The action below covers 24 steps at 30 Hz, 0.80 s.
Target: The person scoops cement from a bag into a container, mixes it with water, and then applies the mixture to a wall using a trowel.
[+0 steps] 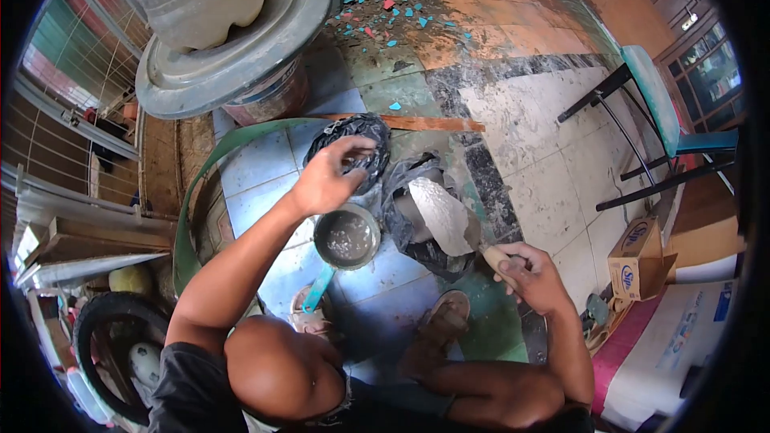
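Note:
My right hand [533, 277] is closed round the wooden handle of a trowel [473, 234]. The trowel's blade bears a layer of pale powder [439, 212] and is over an open black plastic bag [405, 232] with grey material inside. My left hand [330, 176] is at another black plastic bag [373, 132], its thumb and fingers apart; I see nothing held in it. Below that hand, a round dipper [346, 238] with a teal handle [318, 289] contains wet grey mix. It stands on the tiles between the bags and my feet.
A bucket [273, 95] at the upper left carries a grey lid and a large plastic jug [196, 0]. Rubble [385, 8] lies at the back. A chair [654, 104] and a cardboard box [638, 261] are on the right, a tyre [100, 353] lower left.

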Motion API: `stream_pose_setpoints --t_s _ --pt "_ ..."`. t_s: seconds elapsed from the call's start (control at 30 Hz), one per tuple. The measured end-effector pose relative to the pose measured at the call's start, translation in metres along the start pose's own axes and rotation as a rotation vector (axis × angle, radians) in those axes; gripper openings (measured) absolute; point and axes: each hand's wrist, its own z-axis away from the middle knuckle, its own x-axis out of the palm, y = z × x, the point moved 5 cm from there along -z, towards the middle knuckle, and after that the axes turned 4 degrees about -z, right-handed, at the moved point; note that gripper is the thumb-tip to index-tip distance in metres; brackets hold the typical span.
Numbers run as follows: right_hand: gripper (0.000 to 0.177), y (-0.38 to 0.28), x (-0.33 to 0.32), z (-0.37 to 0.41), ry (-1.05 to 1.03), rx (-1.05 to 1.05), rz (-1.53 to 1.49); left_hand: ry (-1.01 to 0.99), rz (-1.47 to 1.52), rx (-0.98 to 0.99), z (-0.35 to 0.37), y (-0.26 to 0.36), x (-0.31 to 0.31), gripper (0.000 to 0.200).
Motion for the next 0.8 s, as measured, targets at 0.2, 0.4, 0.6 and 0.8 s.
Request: stream_pose_setpoints --t_s 0.2,0.4,0.6,0.8 --pt "0.038 -0.015 0.011 0.013 -0.069 -0.004 0.031 0.147 0.107 -0.348 0.107 -0.093 -0.018 0.060" --pt "0.036 -0.027 0.049 -0.014 -0.235 -0.007 0.124 -0.109 0.246 -0.809 0.213 -0.141 0.038 0.063" --pt "0.031 -0.054 0.094 -0.055 -0.336 0.019 0.533 -0.280 0.061 -0.619 0.223 -0.122 0.049 0.056" --pt "0.032 -0.078 0.152 -0.092 -0.318 -0.285 0.993 -0.322 -0.088 -0.475 0.208 -0.092 0.045 0.056"
